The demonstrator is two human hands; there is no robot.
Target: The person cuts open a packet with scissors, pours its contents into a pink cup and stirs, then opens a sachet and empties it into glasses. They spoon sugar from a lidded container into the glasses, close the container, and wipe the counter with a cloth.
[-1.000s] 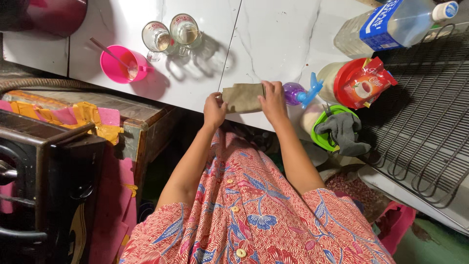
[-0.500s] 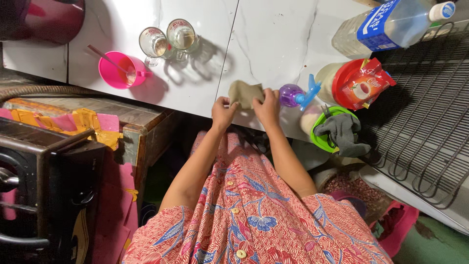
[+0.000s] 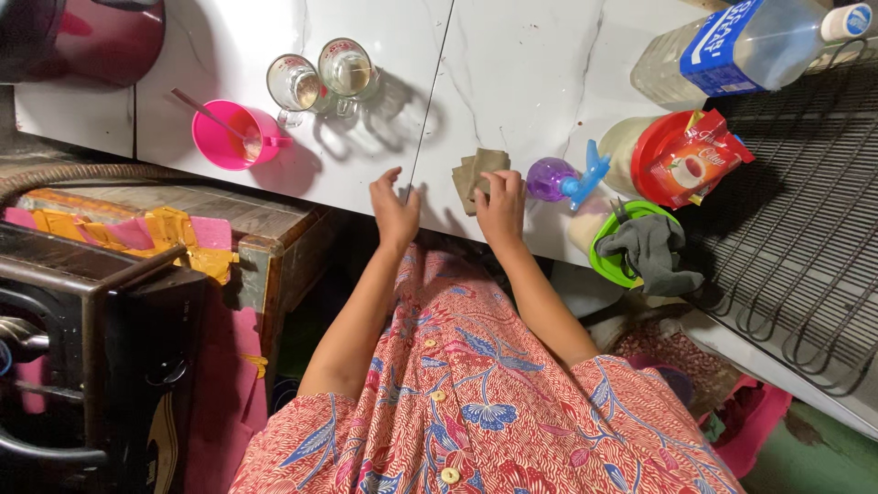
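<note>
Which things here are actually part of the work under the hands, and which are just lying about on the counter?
In hand:
- folded brown cloth, pressed by the right hand
- left hand, open and empty beside it, on the white counter

Lying about:
- pink cup with spoon
- two glass mugs
- purple spray bottle
- plastic water bottle
- grey rag in green bowl
</note>
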